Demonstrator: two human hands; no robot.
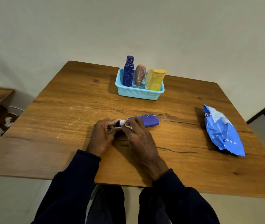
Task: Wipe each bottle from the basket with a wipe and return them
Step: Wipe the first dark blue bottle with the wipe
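The purple bottle (146,121) lies on its side in the middle of the wooden table (63,110). It seems smooth, stiff and light, so it can roll; the neck gives the best hold. The left hand (103,135) curls around the cap end. The right hand (138,135) pinches a soft white wipe (126,124) against the neck.

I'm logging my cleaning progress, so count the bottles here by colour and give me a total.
Blue bottles: 2, one upright in the basket, one lying on the table, left hand gripping it, right hand pressing a wipe on it.
Pink bottle: 1, in the basket.
Yellow bottles: 2, overlapping in the basket, so less certain.
Total: 5
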